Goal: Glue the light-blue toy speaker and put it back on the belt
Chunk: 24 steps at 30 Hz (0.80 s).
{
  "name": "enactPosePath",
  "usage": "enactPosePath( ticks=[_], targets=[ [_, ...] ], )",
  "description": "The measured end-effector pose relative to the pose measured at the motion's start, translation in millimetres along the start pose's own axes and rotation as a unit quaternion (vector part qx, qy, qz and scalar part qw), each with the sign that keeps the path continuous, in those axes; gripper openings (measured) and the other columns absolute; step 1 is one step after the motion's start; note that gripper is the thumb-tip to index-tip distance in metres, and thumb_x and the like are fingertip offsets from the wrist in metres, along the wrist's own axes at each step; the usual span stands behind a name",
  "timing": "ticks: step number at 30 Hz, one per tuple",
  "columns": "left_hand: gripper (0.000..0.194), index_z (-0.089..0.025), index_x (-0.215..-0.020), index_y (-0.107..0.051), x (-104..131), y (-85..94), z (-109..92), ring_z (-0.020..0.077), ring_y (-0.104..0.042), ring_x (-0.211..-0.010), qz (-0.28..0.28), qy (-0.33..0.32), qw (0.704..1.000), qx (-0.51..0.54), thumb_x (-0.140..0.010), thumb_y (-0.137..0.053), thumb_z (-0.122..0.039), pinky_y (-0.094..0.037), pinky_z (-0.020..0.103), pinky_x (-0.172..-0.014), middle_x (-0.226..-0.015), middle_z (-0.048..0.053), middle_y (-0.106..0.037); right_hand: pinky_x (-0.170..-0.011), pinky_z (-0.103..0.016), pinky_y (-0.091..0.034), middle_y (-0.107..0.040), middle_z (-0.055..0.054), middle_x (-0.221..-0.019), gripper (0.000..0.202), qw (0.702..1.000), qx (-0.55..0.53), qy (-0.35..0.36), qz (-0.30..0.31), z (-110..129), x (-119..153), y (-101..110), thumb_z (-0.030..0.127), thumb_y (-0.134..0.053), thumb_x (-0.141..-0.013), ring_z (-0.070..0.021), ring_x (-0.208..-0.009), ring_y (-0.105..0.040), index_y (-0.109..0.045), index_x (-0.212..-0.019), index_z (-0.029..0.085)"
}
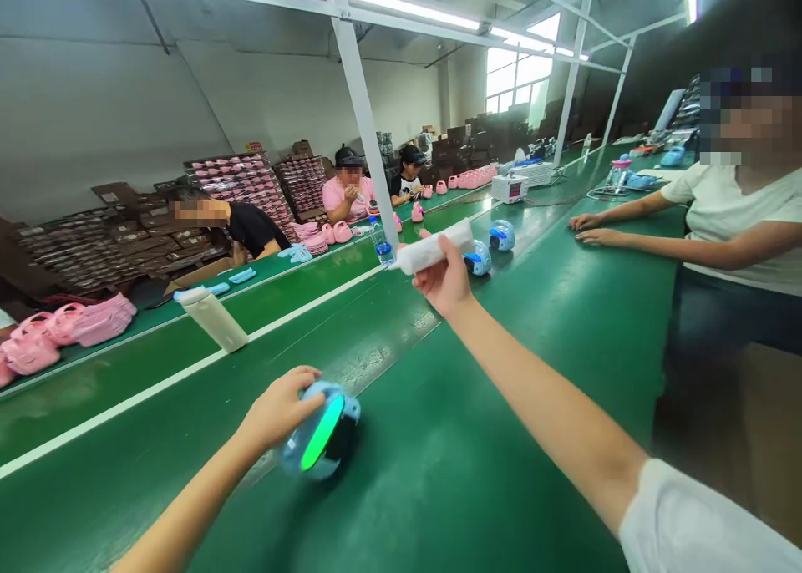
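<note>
1. Two hands occupied, head view: your left hand's (281, 413) fingers grip the blue case (318, 433); your right hand's (448, 276) fingers wrap the white bottle (432, 249).
2. Bottle's long axis runs sideways, nozzle leftward. Case lies left of it, nearer you, well apart; blur hides whether it touches the bench (451, 473).
3. Beyond: two more blue cases (501, 235); co-worker (739, 222) at right.

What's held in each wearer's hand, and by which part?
Right hand: white bottle, around its body. Left hand: blue device, by its upper side.
</note>
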<state>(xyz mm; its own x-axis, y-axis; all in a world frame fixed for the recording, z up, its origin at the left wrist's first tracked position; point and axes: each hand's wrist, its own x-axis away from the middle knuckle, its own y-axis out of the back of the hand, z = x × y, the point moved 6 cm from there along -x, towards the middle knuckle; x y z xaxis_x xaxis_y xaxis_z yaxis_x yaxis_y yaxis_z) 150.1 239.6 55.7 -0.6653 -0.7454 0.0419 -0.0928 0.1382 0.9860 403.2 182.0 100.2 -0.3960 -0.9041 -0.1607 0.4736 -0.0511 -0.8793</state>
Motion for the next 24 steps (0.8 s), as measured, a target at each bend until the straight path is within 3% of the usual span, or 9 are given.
enactPosePath(
  ticks=[2, 4, 9, 12, 15, 17, 19, 22, 24],
  targets=[
    [0.031, -0.018, -0.081, -0.064, 31.6, -8.4, 8.1, 0.0222, -0.061, -0.094, 0.030, 0.047, 0.995, 0.078, -0.072, -0.040, -0.037, -0.048, 0.029, -0.082, -0.105, 0.004, -0.065, -0.036, -0.013, -0.036, -0.065, -0.001, -0.085, 0.037, 0.999, 0.024, -0.011, -0.026, -17.5, 9.9, 17.6, 0.041, -0.065, -0.076, -0.0067, -0.046, -0.049, -0.055, -0.107, 0.024],
    [0.035, -0.019, -0.091, -0.065, 56.3, -18.5, 13.6, 0.0232, -0.063, -0.090, 0.059, 0.101, 0.979, 0.167, -0.069, -0.043, -0.035, -0.048, 0.030, -0.080, -0.097, 0.003, -0.068, -0.036, -0.013, -0.037, -0.065, -0.004, -0.083, 0.044, 0.997, 0.050, -0.047, -0.044, -48.5, 43.3, 39.3, 0.047, -0.072, -0.068, -0.0092, -0.049, -0.052, -0.055, -0.099, 0.021],
    [0.045, -0.015, -0.094, -0.063, 73.9, -27.5, 24.2, 0.0299, -0.061, -0.093, 0.059, 0.155, 0.956, 0.242, -0.072, -0.047, -0.051, -0.047, 0.037, -0.081, -0.096, 0.008, -0.068, -0.030, -0.015, -0.032, -0.065, -0.009, -0.076, 0.048, 0.983, 0.114, -0.131, -0.058, -113.1, 132.1, 69.3, 0.049, -0.079, -0.060, -0.0094, -0.040, -0.047, -0.056, -0.087, 0.016],
    [0.060, -0.016, -0.114, -0.057, 80.9, -43.6, 34.6, 0.0307, -0.057, -0.105, 0.115, 0.124, 0.926, 0.337, -0.073, -0.050, -0.059, -0.045, 0.038, -0.088, -0.116, 0.011, -0.061, -0.032, -0.016, -0.035, -0.066, -0.010, -0.079, 0.050, 0.977, 0.141, -0.141, -0.079, -114.1, 150.7, 63.4, 0.046, -0.079, -0.061, -0.0093, -0.041, -0.048, -0.056, -0.094, 0.016],
    [0.059, -0.024, -0.124, -0.050, 101.6, -63.9, 36.8, 0.0278, -0.035, -0.130, 0.140, 0.015, 0.884, 0.445, -0.073, -0.057, -0.055, -0.035, 0.035, -0.103, -0.147, 0.005, -0.030, -0.037, -0.015, -0.038, -0.066, -0.008, -0.088, 0.058, 0.975, 0.170, -0.089, -0.108, -91.6, 147.8, 55.3, 0.048, -0.080, -0.059, -0.0102, -0.050, -0.052, -0.051, -0.101, 0.021],
    [0.061, -0.026, -0.124, -0.049, 115.6, -76.6, 38.0, 0.0286, -0.024, -0.135, 0.100, -0.024, 0.877, 0.469, -0.070, -0.062, -0.053, -0.028, 0.037, -0.107, -0.151, 0.003, -0.018, -0.039, -0.015, -0.037, -0.066, -0.006, -0.092, 0.061, 0.972, 0.200, -0.037, -0.117, -75.9, 141.9, 51.0, 0.055, -0.077, -0.059, -0.0079, -0.049, -0.049, -0.047, -0.102, 0.024],
    [0.070, -0.025, -0.128, -0.045, 122.3, -86.4, 40.2, 0.0307, -0.027, -0.134, 0.021, -0.028, 0.885, 0.465, -0.066, -0.068, -0.049, -0.027, 0.040, -0.107, -0.149, 0.006, -0.024, -0.038, -0.017, -0.038, -0.066, -0.005, -0.090, 0.064, 0.963, 0.249, -0.011, -0.098, -67.5, 138.5, 44.3, 0.059, -0.076, -0.058, -0.0077, -0.045, -0.046, -0.046, -0.102, 0.023],
    [0.074, -0.022, -0.131, -0.041, 119.6, -95.7, 42.8, 0.0316, -0.039, -0.124, -0.087, -0.022, 0.885, 0.456, -0.067, -0.069, -0.046, -0.034, 0.042, -0.102, -0.139, 0.012, -0.040, -0.040, -0.021, -0.040, -0.066, -0.006, -0.087, 0.057, 0.940, 0.336, -0.016, -0.047, -63.8, 143.1, 26.8, 0.042, -0.083, -0.058, -0.0115, -0.050, -0.050, -0.049, -0.097, 0.020],
    [0.072, -0.020, -0.131, -0.039, 113.3, -98.9, 45.1, 0.0310, -0.043, -0.120, -0.134, -0.021, 0.879, 0.457, -0.070, -0.065, -0.048, -0.036, 0.042, -0.099, -0.134, 0.013, -0.043, -0.048, -0.023, -0.045, -0.066, -0.005, -0.087, 0.044, 0.906, 0.423, 0.023, -0.001, -56.9, 150.9, 6.5, 0.030, -0.080, -0.065, -0.0154, -0.061, -0.057, -0.049, -0.095, 0.020]
  ],
)
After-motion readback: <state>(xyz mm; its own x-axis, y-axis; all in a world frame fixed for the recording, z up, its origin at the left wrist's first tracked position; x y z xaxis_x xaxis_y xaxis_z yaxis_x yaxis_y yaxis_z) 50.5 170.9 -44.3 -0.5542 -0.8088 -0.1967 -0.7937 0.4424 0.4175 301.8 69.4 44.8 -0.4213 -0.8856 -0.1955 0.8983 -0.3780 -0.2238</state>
